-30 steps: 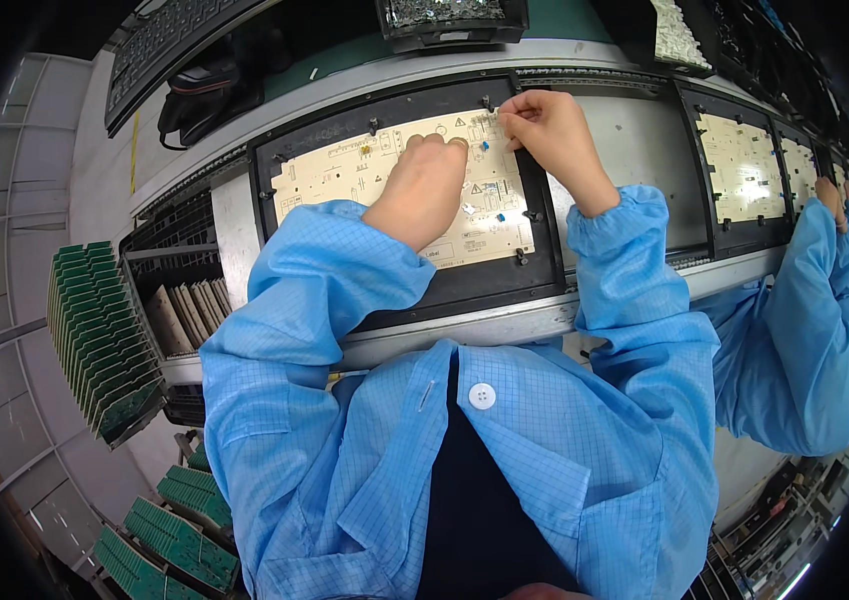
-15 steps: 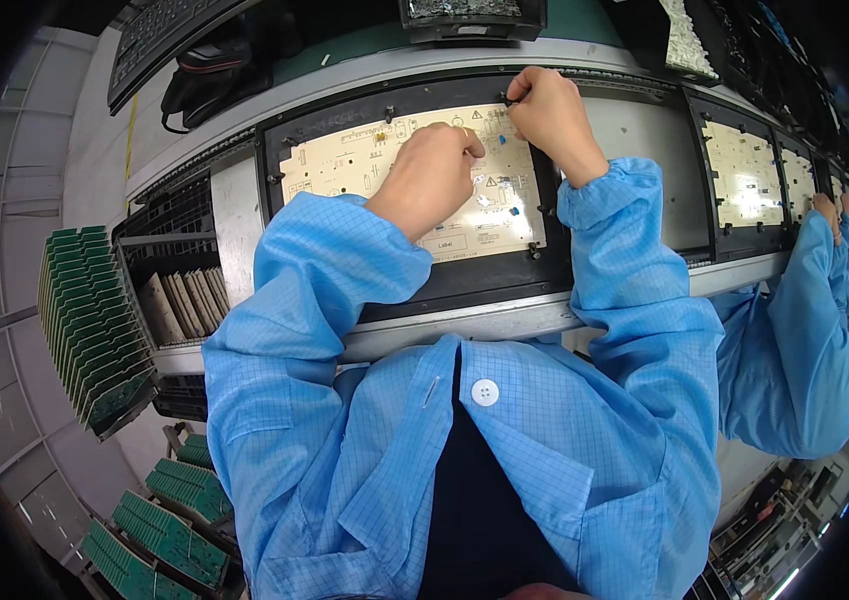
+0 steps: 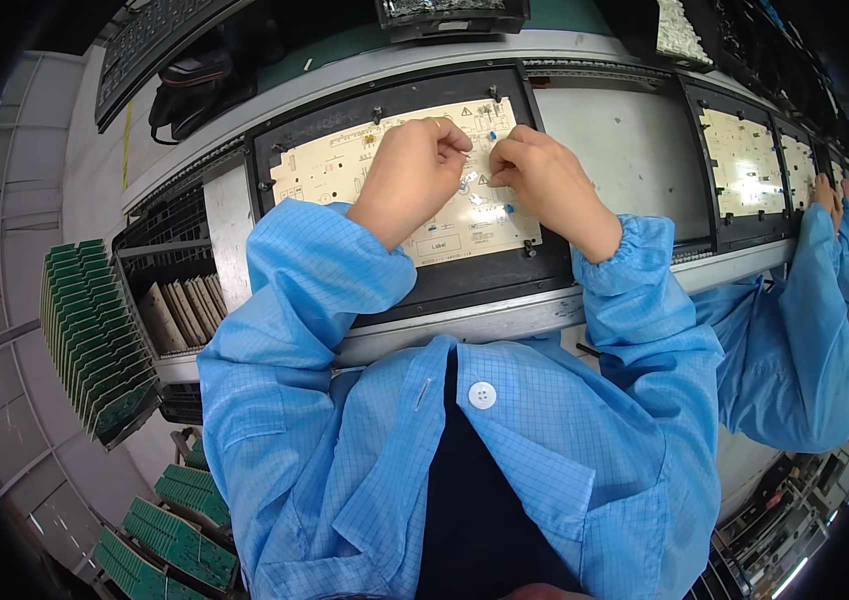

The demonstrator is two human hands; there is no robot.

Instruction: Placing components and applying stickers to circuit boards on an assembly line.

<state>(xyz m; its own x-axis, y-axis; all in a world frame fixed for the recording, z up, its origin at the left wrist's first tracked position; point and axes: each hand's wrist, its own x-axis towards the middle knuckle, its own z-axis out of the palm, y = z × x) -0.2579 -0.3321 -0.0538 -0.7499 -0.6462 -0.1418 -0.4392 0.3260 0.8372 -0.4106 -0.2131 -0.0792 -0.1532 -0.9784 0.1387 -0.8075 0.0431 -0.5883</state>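
Note:
A cream circuit board (image 3: 329, 165) sits in a black carrier frame (image 3: 404, 292), with small clips (image 3: 377, 114) around its edges. Above the board's middle, my left hand (image 3: 409, 180) has thumb and forefinger pinched together; anything between them is too small to name. My right hand (image 3: 549, 190) is just to its right, over the board's right part, its fingertips also closed together and their contents hidden. Small blue components (image 3: 510, 209) stand on the board near my right hand. The part of the board under both hands is hidden.
Further right along the rail, another framed board (image 3: 741, 165) lies near a co-worker's hands (image 3: 826, 200). At the left are a rack of green boards (image 3: 94, 340) and a black crate (image 3: 159, 235) holding upright boards. A black tray (image 3: 454, 18) stands at the back.
My right hand has left the clip at the frame's upper right corner and come down over the board, near my left hand. The frame appears slightly further left in view.

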